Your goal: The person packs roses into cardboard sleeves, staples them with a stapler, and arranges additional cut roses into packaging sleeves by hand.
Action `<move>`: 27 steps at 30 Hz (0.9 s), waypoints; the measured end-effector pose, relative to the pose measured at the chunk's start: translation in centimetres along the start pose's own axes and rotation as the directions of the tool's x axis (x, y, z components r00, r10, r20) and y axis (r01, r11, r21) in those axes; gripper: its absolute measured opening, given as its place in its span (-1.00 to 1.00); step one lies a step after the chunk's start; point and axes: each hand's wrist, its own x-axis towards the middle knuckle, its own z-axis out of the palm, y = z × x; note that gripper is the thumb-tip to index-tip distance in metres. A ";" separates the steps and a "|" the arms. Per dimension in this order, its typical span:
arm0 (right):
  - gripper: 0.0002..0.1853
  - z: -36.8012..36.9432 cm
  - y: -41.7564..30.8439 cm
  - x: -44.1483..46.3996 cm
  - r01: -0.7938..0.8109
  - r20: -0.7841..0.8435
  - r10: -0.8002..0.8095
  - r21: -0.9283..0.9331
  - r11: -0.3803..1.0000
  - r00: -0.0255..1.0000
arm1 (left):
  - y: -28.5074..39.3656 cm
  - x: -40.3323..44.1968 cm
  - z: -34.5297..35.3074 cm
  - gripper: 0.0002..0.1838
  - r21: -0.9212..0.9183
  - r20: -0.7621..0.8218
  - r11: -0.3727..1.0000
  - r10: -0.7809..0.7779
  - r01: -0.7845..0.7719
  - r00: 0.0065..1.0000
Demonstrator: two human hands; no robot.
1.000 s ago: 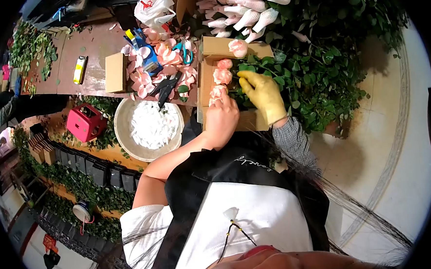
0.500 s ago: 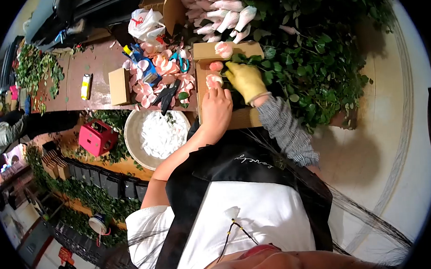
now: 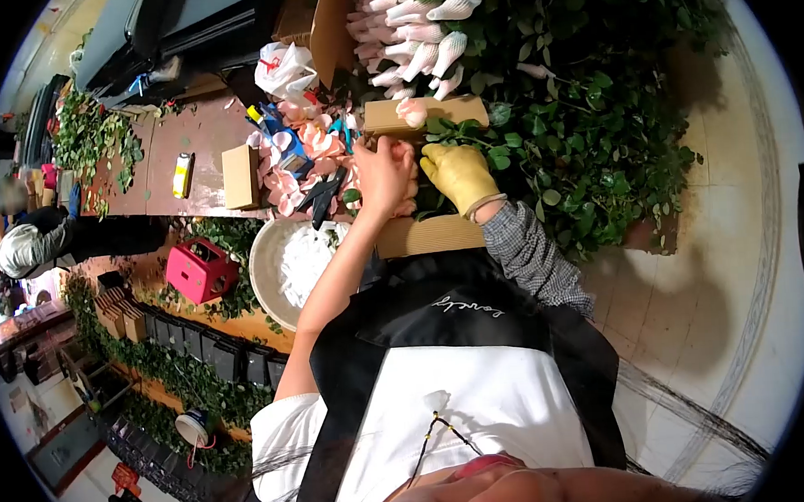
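My bare left hand [image 3: 385,177] is closed, its fingers curled among pink rose blooms over the corrugated cardboard [image 3: 430,237]; what they pinch is hidden. Beside it, my right hand [image 3: 458,177] in a yellow glove is closed around rose stems, which are mostly hidden by the glove. The leafy stems [image 3: 498,146] run off to the right. One pale pink rose [image 3: 411,112] lies on the far strip of cardboard. Loose pink petals [image 3: 324,144] are heaped left of my left hand, with black-handled pliers or shears [image 3: 323,199] on them.
Net-wrapped blooms [image 3: 423,54] are stacked at the back, with a mass of leafy stems [image 3: 587,141] at the right. A tub of white pieces [image 3: 262,275] stands below the table edge, near a pink stool [image 3: 201,271]. A cardboard block [image 3: 240,178] rests on the table. Another person [image 3: 33,241] is far left.
My left hand has moved a little left and up, its fingers more curled over the blooms. My gloved right hand stays almost in place. The whole view has shifted slightly.
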 end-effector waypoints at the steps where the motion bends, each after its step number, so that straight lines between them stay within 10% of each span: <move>1: -0.80 -1.6 -0.3 0.4 0.007 -0.012 -0.007 0.002 1.000 1.000 | -1.4 0.0 1.2 -0.52 0.049 -0.104 0.997 0.069 -0.064 0.992; 4: -0.78 -4.9 -1.0 1.3 -0.070 -0.284 0.112 0.156 0.985 0.952 | -3.4 -0.1 2.0 -0.55 -0.034 0.018 0.997 -0.072 0.073 0.997; 23: -0.75 -0.5 0.0 1.1 0.044 0.011 -0.043 -0.170 0.984 0.999 | -3.8 -0.8 1.7 -0.58 -0.127 0.075 0.987 0.105 -0.095 0.992; 27: -0.65 -5.2 -1.4 -1.3 0.077 -0.162 0.002 0.476 0.876 0.987 | -4.9 -0.6 2.1 -0.60 -0.199 0.020 0.979 0.054 -0.049 0.998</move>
